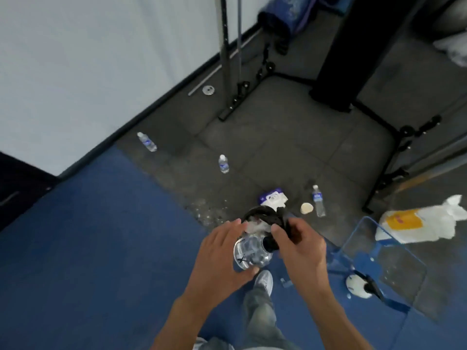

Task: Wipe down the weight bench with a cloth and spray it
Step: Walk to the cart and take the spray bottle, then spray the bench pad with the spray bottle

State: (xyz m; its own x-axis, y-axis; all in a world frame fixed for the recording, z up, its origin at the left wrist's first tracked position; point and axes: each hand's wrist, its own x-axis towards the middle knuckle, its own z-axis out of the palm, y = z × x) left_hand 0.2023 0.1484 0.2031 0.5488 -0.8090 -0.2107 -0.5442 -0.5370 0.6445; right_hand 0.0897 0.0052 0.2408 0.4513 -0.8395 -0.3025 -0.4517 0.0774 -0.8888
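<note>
Head view, spray bottle (249, 252): clear, was held between both hands, base toward the person, black head pointing rightward.
Left hand (222, 251): wrapped round the bottle's body.
Right hand (298, 246): gripped the bottle's black head, nearer the trigger.
Black pad (336, 46): well beyond the bottle, probably the weight bench.

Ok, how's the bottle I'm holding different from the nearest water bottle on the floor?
The held bottle sits in the left hand; the floor bottle is untouched on grey flooring. The held bottle is wider with a black X; the floor bottle is slim with a blue label. The right hand grips the held bottle's black top; the floor bottle's cap is small and pale. Both are clear.
</note>
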